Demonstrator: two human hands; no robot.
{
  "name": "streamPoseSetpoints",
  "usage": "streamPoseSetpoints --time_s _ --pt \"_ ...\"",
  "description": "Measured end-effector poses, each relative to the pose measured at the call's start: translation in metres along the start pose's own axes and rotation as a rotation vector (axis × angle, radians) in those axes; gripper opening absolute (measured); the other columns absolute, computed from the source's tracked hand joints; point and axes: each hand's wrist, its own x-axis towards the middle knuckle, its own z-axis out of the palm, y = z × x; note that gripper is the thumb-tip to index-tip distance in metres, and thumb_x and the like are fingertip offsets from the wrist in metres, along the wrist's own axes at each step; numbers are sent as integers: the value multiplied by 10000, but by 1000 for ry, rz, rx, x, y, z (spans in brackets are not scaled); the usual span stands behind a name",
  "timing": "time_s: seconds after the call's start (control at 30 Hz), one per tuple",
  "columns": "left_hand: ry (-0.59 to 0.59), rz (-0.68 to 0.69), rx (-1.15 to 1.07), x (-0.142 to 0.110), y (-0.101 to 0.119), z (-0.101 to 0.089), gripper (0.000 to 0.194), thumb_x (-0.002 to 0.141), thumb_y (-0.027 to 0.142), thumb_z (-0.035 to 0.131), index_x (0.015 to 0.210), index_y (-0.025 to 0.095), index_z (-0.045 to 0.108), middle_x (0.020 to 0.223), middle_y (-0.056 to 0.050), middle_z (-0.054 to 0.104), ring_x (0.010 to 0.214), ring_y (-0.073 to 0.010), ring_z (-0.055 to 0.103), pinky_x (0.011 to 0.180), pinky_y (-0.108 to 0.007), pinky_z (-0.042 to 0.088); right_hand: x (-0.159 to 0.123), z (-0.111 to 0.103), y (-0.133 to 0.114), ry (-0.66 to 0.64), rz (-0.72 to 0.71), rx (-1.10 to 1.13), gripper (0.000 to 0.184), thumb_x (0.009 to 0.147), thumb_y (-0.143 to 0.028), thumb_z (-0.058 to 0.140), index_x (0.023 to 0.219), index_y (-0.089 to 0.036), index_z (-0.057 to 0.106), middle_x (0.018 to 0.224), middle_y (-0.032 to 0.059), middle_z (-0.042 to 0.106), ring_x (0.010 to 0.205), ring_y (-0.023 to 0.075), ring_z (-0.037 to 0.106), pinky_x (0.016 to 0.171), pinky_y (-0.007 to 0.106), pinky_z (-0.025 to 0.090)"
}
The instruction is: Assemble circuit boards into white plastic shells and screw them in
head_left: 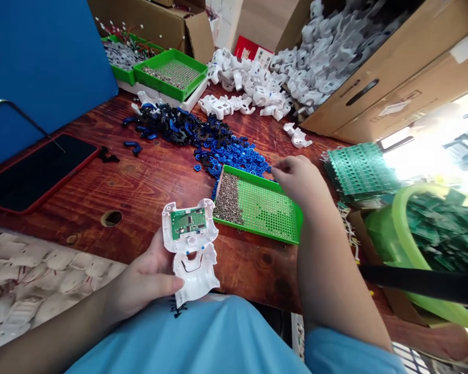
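Note:
My left hand [150, 283] is closed on a white plastic housing [197, 283], thumb on its lower half. In its upper half lies a green circuit board [189, 222], facing up. My right hand [299, 176] is stretched forward, its fingers pinched at the right edge of a heap of small blue plastic pieces [237, 154]. A bit of blue shows at the fingertips, though the fingers partly hide it. Just below that hand is a green perforated tray [263, 202], with small metal screws [229, 200] massed at its left end.
Black and blue parts [171, 124] are heaped behind the tray. White shells [249, 83] lie at the back beside a full cardboard box [351, 98]. On the right are stacked green boards [361, 169] and a green basket [400, 228]. A phone-like slab [39, 169] lies left.

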Motion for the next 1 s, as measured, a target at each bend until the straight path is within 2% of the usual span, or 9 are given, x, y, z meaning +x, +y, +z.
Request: streamPoseSetpoints --time_s 0.03,0.1,0.2,0.37,0.5,0.7,0.8,0.93,1.0 --pt "-11 2 3 1 -1 0 860 673 157 762 1348 256 238 1121 -48 709 1022 -204 666 871 -311 534 -24 -5 -7 61 -76 76 193 892 -327 527 957 -189 645 1062 80 600 919 176 609 819 318 508" --pt "-53 21 4 4 -4 1 868 730 156 740 1371 265 165 1178 -55 687 1076 -208 649 922 -335 521 -74 -7 -21 170 -438 445 80 852 -252 592 825 -197 643 949 50 606 946 164 592 862 298 498" --pt "-151 89 7 8 -9 3 859 820 107 667 1395 316 65 1247 -17 652 1065 -125 648 883 -224 529 -131 5 -41 74 -726 633 64 844 -177 589 879 -181 642 1013 64 587 965 137 582 834 243 517" --pt "-238 140 65 8 -14 12 833 874 103 609 1397 400 32 1358 38 564 1027 -56 647 846 -153 534 -156 36 -53 209 -690 538 82 846 -175 588 888 -145 652 1064 102 606 1028 184 573 864 305 528" --pt "-219 174 153 7 -15 20 838 876 136 617 1396 426 27 1370 74 547 1109 -12 593 913 -92 465 -156 39 -52 302 -663 500 74 836 -167 605 883 -147 658 1069 100 609 1054 182 564 910 312 511" --pt "-205 209 300 3 -20 18 821 897 171 587 1424 422 10 1478 11 422 1290 -123 470 941 -207 499 -161 39 -52 334 -650 419 98 869 -195 573 913 -183 659 1130 109 618 1099 218 561 910 378 532" --pt "-206 208 313 2 -22 16 817 903 147 575 1428 428 16 1466 5 437 1294 -128 465 970 -222 479 -162 45 -49 333 -679 388 115 879 -215 570 935 -187 667 1150 106 626 1120 227 558 940 385 531" --pt "-149 217 356 4 -22 17 741 868 158 624 1402 370 156 1463 -19 432 1303 -162 457 1071 -317 410 -161 50 -49 327 -730 342 162 885 -228 567 984 -159 676 1183 113 621 1167 249 534 1010 392 497" --pt "-108 192 363 6 -21 20 701 851 176 641 1375 335 203 1446 -47 452 1273 -187 492 1024 -316 457 -161 47 -50 289 -731 357 154 884 -213 565 960 -153 683 1179 109 626 1174 253 537 1025 393 489"
